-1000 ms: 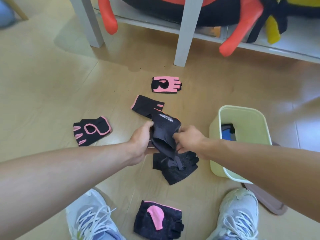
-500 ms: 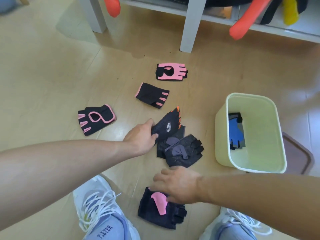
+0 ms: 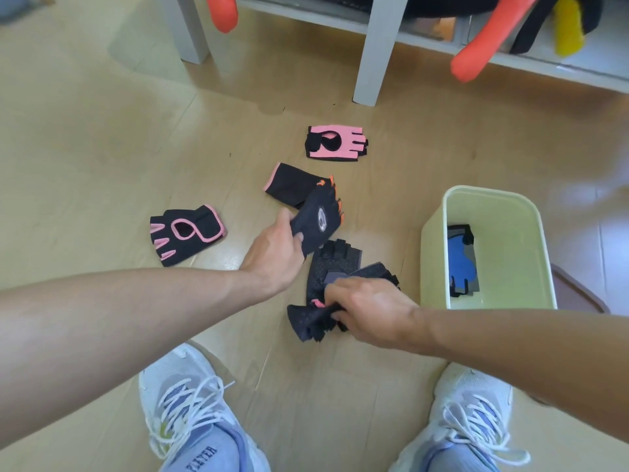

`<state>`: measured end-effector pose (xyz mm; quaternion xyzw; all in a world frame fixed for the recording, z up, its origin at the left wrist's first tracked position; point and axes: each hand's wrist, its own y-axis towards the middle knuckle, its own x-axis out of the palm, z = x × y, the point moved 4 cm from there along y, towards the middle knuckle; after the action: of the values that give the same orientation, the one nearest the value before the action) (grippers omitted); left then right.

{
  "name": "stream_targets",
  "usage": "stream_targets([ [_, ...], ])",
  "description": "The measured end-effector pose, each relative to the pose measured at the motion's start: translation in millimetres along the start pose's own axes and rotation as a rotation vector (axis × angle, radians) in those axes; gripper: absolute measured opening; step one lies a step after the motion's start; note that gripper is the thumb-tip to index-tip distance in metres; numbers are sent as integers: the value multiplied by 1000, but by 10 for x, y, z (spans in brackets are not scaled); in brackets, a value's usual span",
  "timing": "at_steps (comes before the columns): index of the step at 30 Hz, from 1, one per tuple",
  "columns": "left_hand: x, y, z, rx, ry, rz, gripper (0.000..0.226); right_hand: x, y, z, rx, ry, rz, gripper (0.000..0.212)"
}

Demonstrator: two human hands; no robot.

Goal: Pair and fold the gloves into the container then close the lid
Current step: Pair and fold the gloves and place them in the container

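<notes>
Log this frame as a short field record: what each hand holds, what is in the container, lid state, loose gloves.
left hand: holds orange-tipped black glove, lifted
right hand: grips black glove with pink patch
container: open, blue glove inside
lid: on floor behind container, partly hidden
loose gloves: pink glove; black glove with pink cuff; black glove with pink trim; grey-black gloves between hands

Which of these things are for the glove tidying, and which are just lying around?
For the job:
- left hand holding the orange-tipped glove
- right hand holding the dark glove
- gloves on the floor
- green container, blue glove inside
- brown lid

Just around:
- white shelf
- orange toy
- sneakers
</notes>
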<state>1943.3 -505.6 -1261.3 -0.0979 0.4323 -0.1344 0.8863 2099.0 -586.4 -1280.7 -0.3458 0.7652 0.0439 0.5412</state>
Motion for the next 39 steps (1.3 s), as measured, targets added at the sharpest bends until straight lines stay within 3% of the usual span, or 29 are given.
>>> stream_targets([
  [8,-120,150,33,-108,-137,121,22,-543,-88,108,27,10,302,10],
  [11,-133,198,93,-126,-182,114,21,-545,-56,245,195,-16,135,28],
  [13,-126,223,149,-124,-258,111,19,-505,-72,376,405,163,-13,52],
  [15,-123,238,208,-123,-358,98,16,-570,-73,453,513,368,19,59],
  [19,-92,297,460,-157,-753,-117,19,-941,-93,627,666,886,234,59],
  [21,-122,265,648,-158,-879,-218,29,-1096,-124,646,660,1159,256,49],
  [24,-134,222,699,-112,-934,-341,53,-1169,-78,595,592,1291,374,34],
  [28,-130,158,779,-102,-983,-425,34,-1222,-157,606,635,1143,515,40],
  [31,-79,123,743,-225,-1081,-426,39,-1193,-180,605,687,1023,585,42],
  [34,-37,86,711,-229,-1066,-392,35,-1068,-167,574,696,1015,556,35],
  [39,28,28,674,-142,-947,-432,24,-914,-164,640,753,1091,506,43],
])
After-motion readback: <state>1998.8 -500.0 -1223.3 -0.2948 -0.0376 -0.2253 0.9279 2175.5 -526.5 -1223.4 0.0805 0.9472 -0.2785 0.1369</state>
